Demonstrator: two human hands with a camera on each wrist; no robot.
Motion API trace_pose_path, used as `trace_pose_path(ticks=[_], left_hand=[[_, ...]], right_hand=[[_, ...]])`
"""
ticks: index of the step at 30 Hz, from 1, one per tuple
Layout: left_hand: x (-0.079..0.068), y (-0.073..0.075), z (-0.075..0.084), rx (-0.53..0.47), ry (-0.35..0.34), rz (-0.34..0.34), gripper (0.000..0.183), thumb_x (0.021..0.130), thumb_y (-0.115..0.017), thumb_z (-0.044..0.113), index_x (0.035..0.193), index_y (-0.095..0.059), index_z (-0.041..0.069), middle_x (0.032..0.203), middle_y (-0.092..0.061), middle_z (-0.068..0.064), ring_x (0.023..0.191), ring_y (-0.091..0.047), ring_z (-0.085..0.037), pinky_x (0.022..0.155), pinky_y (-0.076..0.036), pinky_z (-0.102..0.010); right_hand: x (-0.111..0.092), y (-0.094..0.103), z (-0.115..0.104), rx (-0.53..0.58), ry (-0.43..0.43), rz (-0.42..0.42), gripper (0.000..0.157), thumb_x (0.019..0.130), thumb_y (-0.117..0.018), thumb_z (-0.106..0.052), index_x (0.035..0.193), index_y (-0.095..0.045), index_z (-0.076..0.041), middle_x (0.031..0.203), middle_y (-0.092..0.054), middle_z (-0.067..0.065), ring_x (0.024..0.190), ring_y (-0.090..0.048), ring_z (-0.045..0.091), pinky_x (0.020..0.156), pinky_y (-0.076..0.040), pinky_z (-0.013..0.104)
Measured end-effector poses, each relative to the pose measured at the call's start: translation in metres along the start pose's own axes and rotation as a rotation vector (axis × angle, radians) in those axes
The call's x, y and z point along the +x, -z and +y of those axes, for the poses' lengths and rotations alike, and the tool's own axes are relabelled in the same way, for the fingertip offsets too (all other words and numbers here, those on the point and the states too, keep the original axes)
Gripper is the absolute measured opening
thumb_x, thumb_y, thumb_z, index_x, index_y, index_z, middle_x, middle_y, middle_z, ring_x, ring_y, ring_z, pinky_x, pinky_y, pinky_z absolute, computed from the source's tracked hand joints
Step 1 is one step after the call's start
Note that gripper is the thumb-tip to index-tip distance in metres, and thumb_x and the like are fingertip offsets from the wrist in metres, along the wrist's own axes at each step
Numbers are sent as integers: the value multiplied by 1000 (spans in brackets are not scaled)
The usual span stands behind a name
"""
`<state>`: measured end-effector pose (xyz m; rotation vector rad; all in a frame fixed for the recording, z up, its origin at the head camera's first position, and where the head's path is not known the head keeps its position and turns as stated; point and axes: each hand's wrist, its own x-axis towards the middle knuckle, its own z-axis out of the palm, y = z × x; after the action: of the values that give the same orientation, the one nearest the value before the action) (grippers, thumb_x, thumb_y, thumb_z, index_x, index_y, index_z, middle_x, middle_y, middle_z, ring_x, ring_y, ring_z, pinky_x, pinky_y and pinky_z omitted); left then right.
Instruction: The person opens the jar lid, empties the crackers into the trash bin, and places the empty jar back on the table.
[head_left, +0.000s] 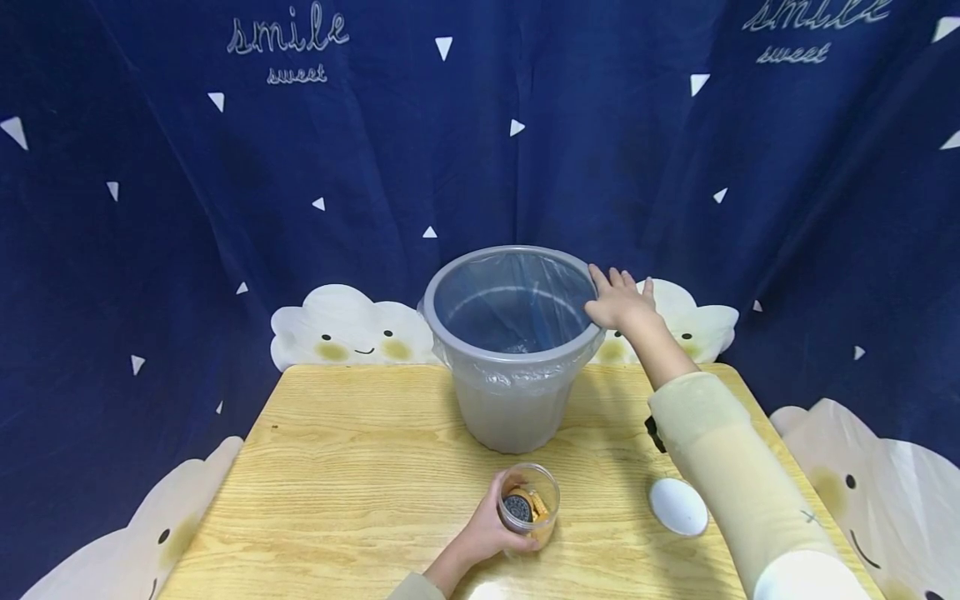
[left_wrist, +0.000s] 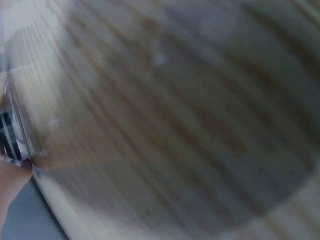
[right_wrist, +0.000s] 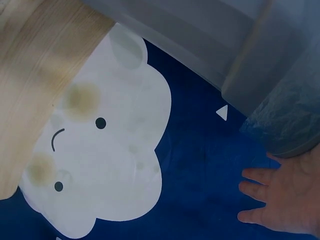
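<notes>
My left hand (head_left: 486, 527) grips a clear plastic jar (head_left: 552, 493) near the front of the table. Inside the uncovered jar lie orange pieces and a round black piece with pale markings; their kind is unclear. Only part of that hand and the jar shows at the left edge of the left wrist view. A grey bin (head_left: 512, 408) with a clear plastic liner (head_left: 480, 379) folded over its rim stands at the back. With fingers spread and straight, my right hand (head_left: 619, 302) touches the right side of the rim. In the right wrist view, this hand (right_wrist: 292, 192) is beside the liner-covered rim.
A round white object (head_left: 678, 506), perhaps a lid, lies on the wooden table (head_left: 337, 467) right of the jar. A dark blue curtain (head_left: 360, 208) with white clouds and triangles hangs behind and around the table.
</notes>
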<state>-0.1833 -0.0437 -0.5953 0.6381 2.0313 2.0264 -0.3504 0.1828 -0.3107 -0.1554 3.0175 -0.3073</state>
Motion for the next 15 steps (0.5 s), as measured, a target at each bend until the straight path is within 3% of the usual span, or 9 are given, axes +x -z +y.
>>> trace_pose_path(ticks=[15], left_hand=[[3,-2,6,-57,12,52,95,56,-81,-1,136,-29,3,134,-39,-22,123,-35,-40,101,-28,-21]], right_hand=[[-2,1,-1,1,-6,-10,71,84,-32,-22,147,-4,-8,148,-5,29,136,-1,43,104,8,62]])
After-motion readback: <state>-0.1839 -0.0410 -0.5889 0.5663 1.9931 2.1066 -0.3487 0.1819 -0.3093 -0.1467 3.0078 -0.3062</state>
